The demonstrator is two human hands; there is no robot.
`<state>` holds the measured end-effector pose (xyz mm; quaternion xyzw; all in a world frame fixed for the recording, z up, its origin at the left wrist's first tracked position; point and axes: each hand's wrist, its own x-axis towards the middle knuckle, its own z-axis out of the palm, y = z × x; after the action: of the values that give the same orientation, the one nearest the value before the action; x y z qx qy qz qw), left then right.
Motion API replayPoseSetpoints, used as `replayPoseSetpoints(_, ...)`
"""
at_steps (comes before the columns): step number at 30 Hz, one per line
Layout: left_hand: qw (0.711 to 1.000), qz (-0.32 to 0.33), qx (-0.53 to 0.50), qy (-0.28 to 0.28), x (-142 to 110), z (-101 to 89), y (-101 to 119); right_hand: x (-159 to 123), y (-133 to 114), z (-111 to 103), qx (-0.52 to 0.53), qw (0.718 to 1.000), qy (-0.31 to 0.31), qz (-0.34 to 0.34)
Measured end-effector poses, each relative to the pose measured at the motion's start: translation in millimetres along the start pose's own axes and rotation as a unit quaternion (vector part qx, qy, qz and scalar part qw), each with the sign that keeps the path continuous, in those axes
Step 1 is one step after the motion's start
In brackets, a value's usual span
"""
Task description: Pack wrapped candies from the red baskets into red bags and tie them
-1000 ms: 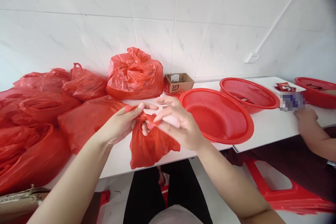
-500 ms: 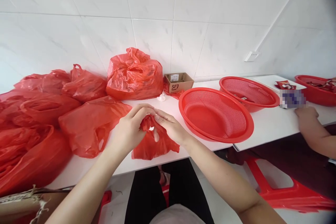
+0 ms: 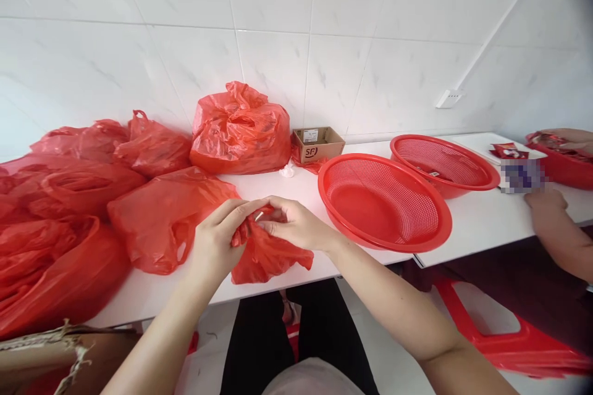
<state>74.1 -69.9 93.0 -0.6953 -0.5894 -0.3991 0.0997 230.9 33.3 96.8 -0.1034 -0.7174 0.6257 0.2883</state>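
Note:
Both hands grip one red plastic bag (image 3: 271, 257) just above the front edge of the white table. My left hand (image 3: 220, 231) is wrapped round its bunched upper part. My right hand (image 3: 296, 222) pinches the same gathered plastic from the right, thumb and fingers bent round a small gap. The lower part of the bag hangs down and spreads on the tabletop. Left of my left hand lies a flattened red bag (image 3: 157, 222). Close to my right hand stands a red mesh basket (image 3: 384, 200).
Several stuffed red bags (image 3: 78, 179) crowd the table's left side; a large full one (image 3: 241, 129) leans by the wall. A small cardboard box (image 3: 319, 145) stands behind. A second red basket (image 3: 445, 163) is at right, near another person's arm (image 3: 556, 222). A torn carton (image 3: 41, 358) sits lower left.
My hands have moved slightly down and left with the bunched part of the bag. The opening between my fingers has narrowed. At far right, a hand now shows over the distant basket.

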Motion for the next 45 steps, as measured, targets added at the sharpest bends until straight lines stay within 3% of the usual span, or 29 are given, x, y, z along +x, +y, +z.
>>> replayPoseSetpoints(4,1.000,-0.009,0.004,0.009,0.3,-1.4,-2.3,0.5,-3.8,-10.2,-0.006,0.999,0.039,-0.013)
replayPoseSetpoints(8,0.999,-0.030,0.019,0.001,-3.4,-1.1,-5.0,-2.0,-7.2,-19.5,0.047,0.995,0.090,0.023)
replayPoseSetpoints(12,1.000,-0.021,0.016,-0.001,-5.4,4.3,-2.8,-1.5,5.0,2.7,0.105,0.988,0.094,0.059)
replayPoseSetpoints(15,0.999,-0.035,0.011,-0.015,-4.0,6.9,2.7,4.7,13.3,24.3,0.155,0.973,0.170,0.027)
replayPoseSetpoints(18,0.995,-0.090,-0.008,-0.037,-5.7,4.6,7.9,15.6,16.9,30.5,0.189,0.951,0.244,0.007)
replayPoseSetpoints(22,0.988,-0.134,-0.028,-0.066,-27.6,0.9,7.3,31.9,34.0,13.1,0.195,0.927,0.320,0.020)
replayPoseSetpoints(28,0.984,-0.133,-0.053,-0.110,-79.4,4.0,5.4,42.5,79.7,-18.4,0.173,0.881,0.429,0.096)
replayPoseSetpoints(31,0.972,-0.165,-0.111,-0.124,-80.1,2.7,9.6,39.0,74.9,-19.0,0.185,0.891,0.403,0.093)
replayPoseSetpoints(33,0.957,-0.214,-0.171,-0.100,-68.1,2.4,12.0,33.3,59.5,-11.5,0.178,0.918,0.351,0.055)
replayPoseSetpoints(37,0.921,-0.294,-0.256,-0.005,-33.0,9.8,13.8,14.4,27.6,13.7,0.080,0.984,0.156,-0.011)
replayPoseSetpoints(40,0.908,-0.291,-0.299,0.037,-17.4,22.1,11.7,1.8,19.8,26.2,0.003,1.000,0.023,0.020)
replayPoseSetpoints(42,0.893,-0.279,-0.351,0.042,-17.5,31.8,6.3,-2.2,20.2,28.0,-0.006,0.999,-0.015,0.034)
replayPoseSetpoints(45,0.855,-0.271,-0.441,0.032,-28.9,45.7,-7.3,-2.0,20.7,26.8,-0.009,1.000,-0.009,0.020)
